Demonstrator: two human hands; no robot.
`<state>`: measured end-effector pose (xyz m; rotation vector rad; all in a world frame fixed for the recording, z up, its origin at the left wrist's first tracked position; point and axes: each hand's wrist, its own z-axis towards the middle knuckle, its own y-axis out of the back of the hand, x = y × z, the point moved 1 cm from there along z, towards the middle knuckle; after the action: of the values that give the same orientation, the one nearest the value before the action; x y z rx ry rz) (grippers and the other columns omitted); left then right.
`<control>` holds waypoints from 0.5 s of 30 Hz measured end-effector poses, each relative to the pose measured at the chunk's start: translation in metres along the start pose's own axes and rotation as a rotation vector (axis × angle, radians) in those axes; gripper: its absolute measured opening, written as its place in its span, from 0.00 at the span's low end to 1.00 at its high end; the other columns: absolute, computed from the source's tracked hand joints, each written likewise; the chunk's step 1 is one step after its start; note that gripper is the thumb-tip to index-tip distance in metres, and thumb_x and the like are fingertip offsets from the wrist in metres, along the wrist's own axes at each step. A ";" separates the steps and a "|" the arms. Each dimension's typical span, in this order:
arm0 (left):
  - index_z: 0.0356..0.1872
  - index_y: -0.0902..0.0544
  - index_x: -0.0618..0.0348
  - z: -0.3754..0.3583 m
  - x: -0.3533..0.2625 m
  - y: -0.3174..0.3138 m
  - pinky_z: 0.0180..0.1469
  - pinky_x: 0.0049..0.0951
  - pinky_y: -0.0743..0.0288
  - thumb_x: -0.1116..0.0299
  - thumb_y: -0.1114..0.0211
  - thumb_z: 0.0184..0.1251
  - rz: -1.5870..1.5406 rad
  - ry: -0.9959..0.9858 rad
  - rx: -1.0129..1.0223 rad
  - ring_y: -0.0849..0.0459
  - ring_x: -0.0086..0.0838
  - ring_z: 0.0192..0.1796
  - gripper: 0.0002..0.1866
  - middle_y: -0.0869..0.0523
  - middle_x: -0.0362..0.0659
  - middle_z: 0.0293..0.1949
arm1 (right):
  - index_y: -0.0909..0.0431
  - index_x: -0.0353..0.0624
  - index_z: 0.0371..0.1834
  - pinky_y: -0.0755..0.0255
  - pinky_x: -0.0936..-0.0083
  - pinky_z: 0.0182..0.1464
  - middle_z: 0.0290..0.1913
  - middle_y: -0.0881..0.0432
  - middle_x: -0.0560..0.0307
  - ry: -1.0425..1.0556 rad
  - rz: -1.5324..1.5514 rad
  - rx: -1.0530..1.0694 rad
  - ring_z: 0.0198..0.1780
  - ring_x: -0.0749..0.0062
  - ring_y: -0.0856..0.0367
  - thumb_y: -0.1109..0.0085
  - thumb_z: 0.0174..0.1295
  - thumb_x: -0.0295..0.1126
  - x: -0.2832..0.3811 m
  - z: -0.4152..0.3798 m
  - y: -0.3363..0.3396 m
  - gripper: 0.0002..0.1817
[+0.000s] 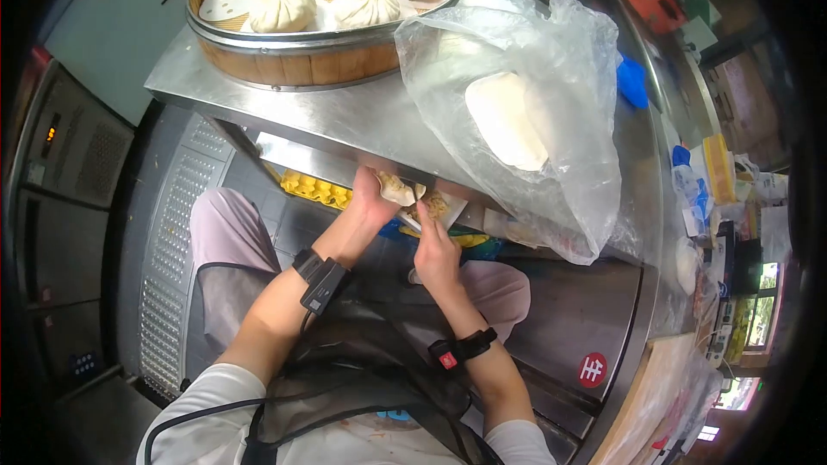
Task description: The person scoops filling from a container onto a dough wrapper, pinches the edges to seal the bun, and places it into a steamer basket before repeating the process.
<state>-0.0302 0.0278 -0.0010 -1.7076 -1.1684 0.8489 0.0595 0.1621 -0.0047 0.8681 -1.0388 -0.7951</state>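
My left hand (pixel 372 195) cups a round dough wrapper (pixel 414 197) that has pale, chunky filling (pixel 392 182) on it. Gripped in my right hand (pixel 438 254) is a thin dark utensil (pixel 415 192); its tip is at the wrapper, and its exact kind is too small to make out. Just below the wrapper is a white tray (pixel 457 209) holding more filling, partly covered by my right hand and the counter edge. On the counter above stands a round bamboo steamer (pixel 301 58) with several pleated buns (pixel 282 9) on perforated paper liners.
A clear plastic bag (pixel 568 112) covers a slab of white dough (pixel 508 120) on the steel counter (pixel 310 116). A yellow egg tray (pixel 314 189) sits low under the counter edge. Bags and boxes crowd the right side; a steel cabinet (pixel 69 181) stands at the left.
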 end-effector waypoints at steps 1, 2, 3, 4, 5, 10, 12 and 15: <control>0.65 0.37 0.59 0.001 -0.002 0.008 0.67 0.45 0.40 0.48 0.59 0.73 -0.032 0.019 0.036 0.34 0.42 0.66 0.29 0.33 0.48 0.66 | 0.29 0.43 0.61 0.25 0.63 0.36 0.42 0.19 0.43 0.033 0.118 -0.049 0.35 0.49 0.18 0.53 0.57 0.17 -0.001 0.001 0.002 0.26; 0.65 0.37 0.59 0.003 -0.004 0.015 0.67 0.45 0.40 0.48 0.59 0.73 -0.025 0.016 0.035 0.34 0.42 0.66 0.29 0.33 0.48 0.66 | 0.29 0.42 0.61 0.25 0.63 0.36 0.40 0.19 0.43 0.067 0.236 -0.102 0.36 0.49 0.18 0.52 0.57 0.17 -0.002 0.002 0.005 0.26; 0.66 0.38 0.59 0.000 -0.006 0.013 0.66 0.45 0.40 0.49 0.64 0.74 0.016 -0.002 0.008 0.33 0.42 0.65 0.29 0.33 0.48 0.66 | 0.28 0.42 0.60 0.25 0.63 0.37 0.39 0.19 0.44 0.064 0.300 -0.135 0.37 0.51 0.18 0.52 0.56 0.17 0.001 0.005 0.011 0.25; 0.66 0.39 0.59 -0.002 -0.007 0.011 0.66 0.45 0.39 0.50 0.68 0.75 0.055 -0.019 -0.019 0.33 0.42 0.64 0.29 0.33 0.48 0.65 | 0.28 0.42 0.60 0.25 0.63 0.37 0.39 0.19 0.44 0.064 0.303 -0.138 0.37 0.51 0.18 0.52 0.56 0.17 0.003 0.008 0.017 0.25; 0.66 0.39 0.59 -0.003 -0.007 0.011 0.66 0.45 0.39 0.50 0.68 0.75 0.058 -0.017 -0.019 0.33 0.42 0.64 0.29 0.33 0.48 0.65 | 0.27 0.43 0.59 0.25 0.64 0.36 0.37 0.20 0.47 0.101 0.233 -0.096 0.35 0.53 0.18 0.50 0.55 0.17 0.006 0.011 0.024 0.25; 0.64 0.36 0.59 -0.003 -0.008 0.017 0.65 0.44 0.37 0.52 0.67 0.75 0.018 -0.044 -0.055 0.31 0.41 0.63 0.27 0.31 0.47 0.63 | 0.23 0.49 0.57 0.27 0.66 0.30 0.28 0.26 0.55 0.234 -0.094 0.013 0.27 0.60 0.21 0.46 0.51 0.19 0.000 0.010 0.035 0.26; 0.64 0.35 0.59 -0.006 -0.009 0.015 0.65 0.43 0.37 0.52 0.67 0.75 0.018 -0.037 -0.076 0.31 0.40 0.63 0.27 0.30 0.47 0.62 | 0.23 0.52 0.57 0.30 0.67 0.26 0.25 0.32 0.57 0.301 -0.091 -0.072 0.23 0.64 0.25 0.44 0.49 0.21 -0.003 0.008 0.035 0.27; 0.63 0.35 0.59 -0.007 -0.007 0.016 0.65 0.42 0.37 0.52 0.67 0.75 0.010 -0.039 -0.115 0.30 0.39 0.62 0.27 0.29 0.46 0.61 | 0.24 0.51 0.57 0.29 0.67 0.26 0.25 0.31 0.56 0.240 -0.041 -0.071 0.23 0.62 0.24 0.45 0.51 0.21 0.002 0.004 0.037 0.27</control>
<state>-0.0212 0.0166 -0.0123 -1.7983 -1.2565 0.8381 0.0613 0.1760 0.0300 0.9024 -0.7799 -0.7376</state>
